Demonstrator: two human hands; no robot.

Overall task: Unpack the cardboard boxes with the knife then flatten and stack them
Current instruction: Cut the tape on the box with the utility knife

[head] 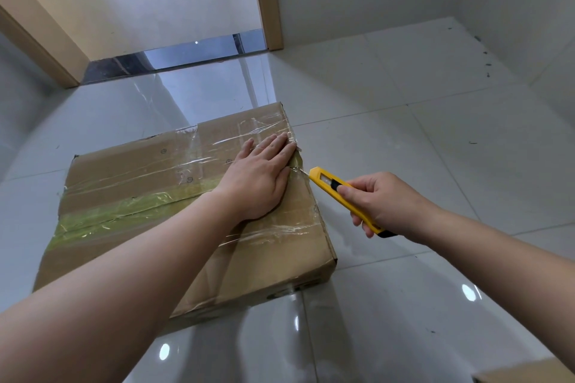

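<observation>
Door frame (37, 37): far left, wooden, runs off the top-left edge; dark threshold strip (174, 57) across the opening behind the box.
Hidden/cut off: your left forearm covers the middle of the box top and part of the tape. Print on the box's near side face is too dark to read. Knife blade tip is too thin to make out against the tape glare. A cardboard corner (525, 373) is clipped by the bottom-right edge; can't tell what it belongs to.
Cardboard box (109, 183): flat, lying on the glossy white tiled floor (420, 134), centre-left of view. Long axis runs from lower left to upper right, away from you. Still sealed.
Tape: yellow-green tape (124, 211) along the centre seam, clear tape (258, 130) wrapped across near the right end, wrinkled.
Left hand (258, 177): palm down, fingers straight and together, pressing flat on the box top at its right edge. Fingertips reach the clear tape at the corner.
Utility knife (326, 182): yellow body, black slider and end cap. Long axis runs lower right to upper left, nose pointing at the box's right edge, just beside your left thumb.
Right hand (382, 205): right of the box, above the floor, fingers curled round the knife's rear half, thumb on top near the slider.
</observation>
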